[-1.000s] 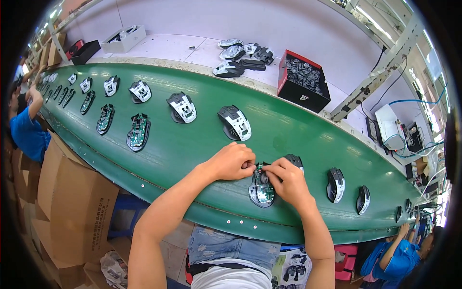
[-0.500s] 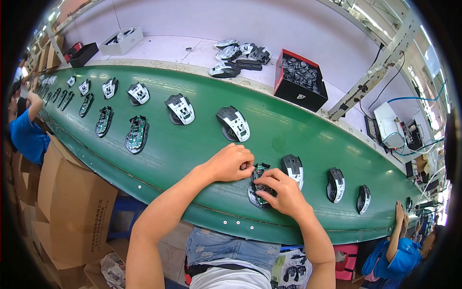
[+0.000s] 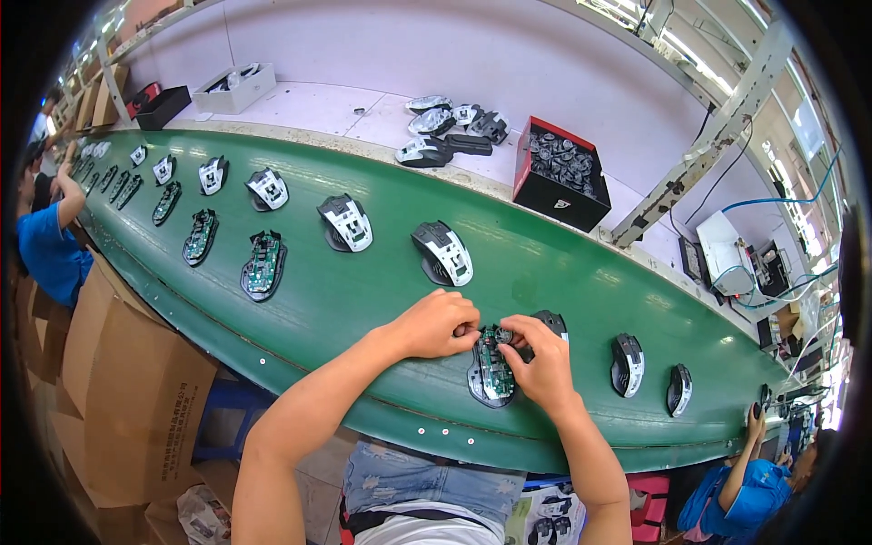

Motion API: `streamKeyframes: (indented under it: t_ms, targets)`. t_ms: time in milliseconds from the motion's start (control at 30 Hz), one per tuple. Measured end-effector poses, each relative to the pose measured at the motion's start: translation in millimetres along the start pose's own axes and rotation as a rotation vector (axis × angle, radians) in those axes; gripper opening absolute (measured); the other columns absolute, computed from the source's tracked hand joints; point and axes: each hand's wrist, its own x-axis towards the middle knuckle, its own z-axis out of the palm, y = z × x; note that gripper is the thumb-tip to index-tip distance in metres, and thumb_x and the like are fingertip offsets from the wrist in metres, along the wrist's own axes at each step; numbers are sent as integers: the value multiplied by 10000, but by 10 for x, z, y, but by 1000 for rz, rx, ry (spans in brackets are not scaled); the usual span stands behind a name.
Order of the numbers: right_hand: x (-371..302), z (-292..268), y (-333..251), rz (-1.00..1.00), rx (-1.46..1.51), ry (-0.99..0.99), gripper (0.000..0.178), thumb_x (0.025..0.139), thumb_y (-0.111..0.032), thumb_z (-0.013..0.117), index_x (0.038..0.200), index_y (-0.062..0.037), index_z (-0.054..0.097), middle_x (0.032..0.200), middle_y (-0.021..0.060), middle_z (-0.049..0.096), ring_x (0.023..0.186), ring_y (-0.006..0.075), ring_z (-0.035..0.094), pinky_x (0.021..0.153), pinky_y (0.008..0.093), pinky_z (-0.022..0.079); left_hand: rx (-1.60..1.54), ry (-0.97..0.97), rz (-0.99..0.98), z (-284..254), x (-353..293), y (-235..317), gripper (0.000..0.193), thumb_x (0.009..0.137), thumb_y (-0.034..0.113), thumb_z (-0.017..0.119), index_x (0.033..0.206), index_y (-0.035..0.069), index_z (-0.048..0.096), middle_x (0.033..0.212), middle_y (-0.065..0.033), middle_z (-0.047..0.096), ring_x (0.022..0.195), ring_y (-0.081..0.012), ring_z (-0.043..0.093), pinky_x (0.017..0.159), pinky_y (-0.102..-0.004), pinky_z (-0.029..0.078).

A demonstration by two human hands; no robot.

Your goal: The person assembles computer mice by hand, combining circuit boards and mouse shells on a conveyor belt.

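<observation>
An open mouse base with a green circuit board lies on the green conveyor belt near its front edge. My left hand pinches at the top end of the board with curled fingers. My right hand rests on the board's right side, fingers on the same top end. A dark mouse shell sits just behind my right hand, partly hidden. Whether a small part is held between the fingertips is hidden.
More mouse bases and white-topped shells are lined along the belt, with others to the right. A red-and-black box of parts stands on the white bench behind. Cardboard boxes stand lower left. Co-workers in blue sit at far left and lower right.
The belt has carried the mouse bases and shells to the right. My hands stay on the same board, with my right hand now further over its right side.
</observation>
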Motion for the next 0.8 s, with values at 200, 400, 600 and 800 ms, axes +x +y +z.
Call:
streamKeyframes:
  t_ms: [200,400,600,800]
  targets:
    - [43,7,-46,-261,-184,-15,363,762,23,782,1114,-24,704,1059,150,719,861,293,685,747,366,560,1,13,5,15,-8,-12,134,835,170,730,789,81,641,735,-18,618,773,-223,605,752,-375,441]
    - [-8,-33,-167,-123,-270,-72,408,773,-12,778,1166,-45,674,926,130,712,853,312,668,737,425,540,-15,53,20,54,27,30,163,798,175,725,731,68,623,699,-45,627,754,-264,618,739,-406,466]
    - [57,-79,-42,-53,-143,-184,294,790,-34,770,1078,-48,715,1077,96,744,868,309,669,785,398,555,-15,58,10,82,19,39,156,802,178,724,742,76,622,703,-29,620,764,-252,608,749,-399,455]
    - [34,-170,77,-173,-127,-174,306,809,-60,767,1108,-34,711,1164,75,741,980,280,672,840,391,540,-29,48,4,111,54,54,139,809,177,717,756,82,630,709,-20,613,766,-238,598,760,-385,440]
